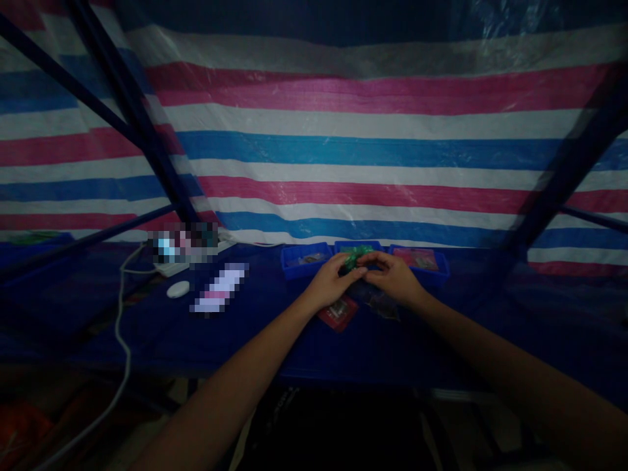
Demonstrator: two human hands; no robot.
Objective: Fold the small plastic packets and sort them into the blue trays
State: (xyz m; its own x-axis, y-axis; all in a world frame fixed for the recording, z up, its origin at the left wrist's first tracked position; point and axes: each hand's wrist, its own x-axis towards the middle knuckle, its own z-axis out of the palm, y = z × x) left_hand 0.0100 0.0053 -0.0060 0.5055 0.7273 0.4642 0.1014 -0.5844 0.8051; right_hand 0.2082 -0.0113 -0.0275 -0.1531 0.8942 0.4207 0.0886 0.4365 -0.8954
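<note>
1. Middle blue bin (pixel 358 244) used as the landmark here. A crinkly green packet (pixel 356 257) is seen right at it, though whether it's resting inside or lifted just over the near edge can't be told.
2. The packet is flanked by the left hand (pixel 332 282) and the right hand (pixel 395 279), both at the near side of that bin. Fingers are curled in and thumbs brought close together, probably so something small and slippery can be handled from both sides. Whether it's actually pinched by either hand can't be told, tbh; too dim and blurry.
3. The left bin (pixel 297 269) and right bin (pixel 441 267) are set on either side of the middle one, with clear packets and reddish packets in them. Likely lined up like that so different kinds are kept apart and easily reached.
4. Nearer than the middle bin, a red packet (pixel 338 314) and a dark see-through bag (pixel 383 304) are laid on the blue table (pixel 255 340), within easy reach.
5. Writing: pale marks are seen on the red packet, but nothing can be read. No brand can be made out.
</note>
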